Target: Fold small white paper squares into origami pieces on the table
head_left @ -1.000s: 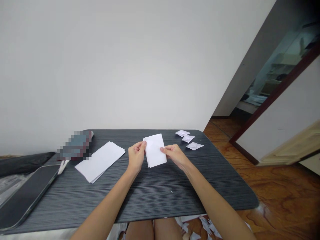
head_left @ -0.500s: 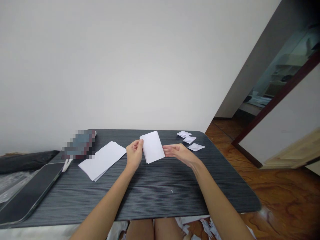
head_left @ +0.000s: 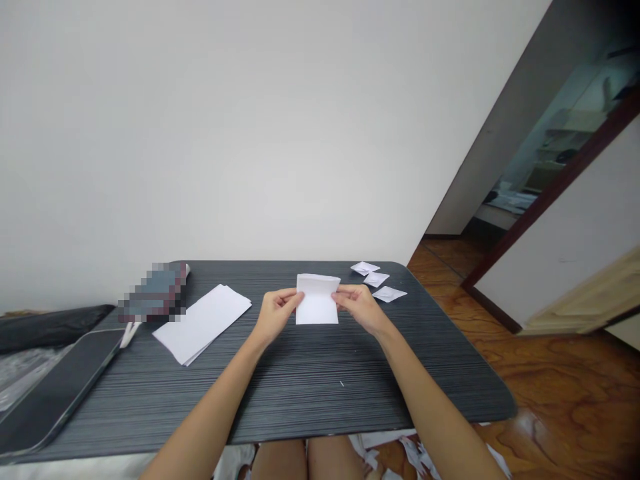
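Observation:
A folded sheet of white paper [head_left: 317, 303] is held up above the table, with a crease across its upper part. My left hand [head_left: 276, 311] pinches its left edge between thumb and fingers. On the opposite edge, my right hand [head_left: 361, 307] grips the paper the same way, thumb in front. To the left lies a stack of white paper sheets [head_left: 203, 325]. Small folded paper pieces, diamond-shaped, rest at the back right: one farthest back [head_left: 365, 268], one in the middle [head_left: 376, 279] and one nearest me [head_left: 390, 294].
The dark table [head_left: 300, 393] stands against a white wall [head_left: 280, 133]. A pixelated object [head_left: 155, 291] sits at its back left, near a black flat panel [head_left: 60, 387]. Paper scraps [head_left: 413, 453] lie below the front edge, and a tiny white sliver [head_left: 342, 384] is on the tabletop.
My right hand, earlier with extended fingers beside the paper, now grips its right edge. The paper has turned from tilted to level, and a crease shows near its top.

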Demonstrator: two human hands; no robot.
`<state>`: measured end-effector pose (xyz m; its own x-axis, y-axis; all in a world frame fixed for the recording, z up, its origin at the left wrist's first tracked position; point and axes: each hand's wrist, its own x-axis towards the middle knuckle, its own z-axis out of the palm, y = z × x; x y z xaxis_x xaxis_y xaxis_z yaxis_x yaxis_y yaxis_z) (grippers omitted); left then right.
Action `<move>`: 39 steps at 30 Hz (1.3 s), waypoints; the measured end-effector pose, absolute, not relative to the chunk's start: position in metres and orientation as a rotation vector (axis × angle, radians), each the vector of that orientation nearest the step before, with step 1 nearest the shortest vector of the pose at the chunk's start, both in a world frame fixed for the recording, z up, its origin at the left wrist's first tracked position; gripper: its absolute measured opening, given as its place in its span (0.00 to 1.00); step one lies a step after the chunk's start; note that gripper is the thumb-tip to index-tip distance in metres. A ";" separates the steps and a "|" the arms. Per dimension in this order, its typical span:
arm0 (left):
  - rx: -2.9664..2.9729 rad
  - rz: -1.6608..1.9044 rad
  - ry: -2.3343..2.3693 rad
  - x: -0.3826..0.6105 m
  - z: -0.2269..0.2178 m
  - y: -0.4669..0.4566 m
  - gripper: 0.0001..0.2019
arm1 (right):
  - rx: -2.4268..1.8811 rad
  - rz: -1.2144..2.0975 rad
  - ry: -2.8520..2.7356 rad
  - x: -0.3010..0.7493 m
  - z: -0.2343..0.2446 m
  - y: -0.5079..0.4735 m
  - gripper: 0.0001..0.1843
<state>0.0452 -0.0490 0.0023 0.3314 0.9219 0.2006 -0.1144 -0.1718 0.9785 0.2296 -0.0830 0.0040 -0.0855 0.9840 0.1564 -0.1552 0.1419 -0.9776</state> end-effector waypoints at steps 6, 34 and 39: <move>1.248 1.157 0.686 0.040 0.006 -0.048 0.11 | -0.765 1.317 -1.150 0.232 0.011 -0.087 0.14; 1.732 1.117 0.745 0.053 0.003 -0.057 0.10 | -1.075 0.764 -1.432 0.222 0.007 -0.088 0.28; 1.746 0.982 0.753 0.054 -0.002 -0.055 0.11 | -1.061 0.718 -1.474 0.217 0.007 -0.089 0.31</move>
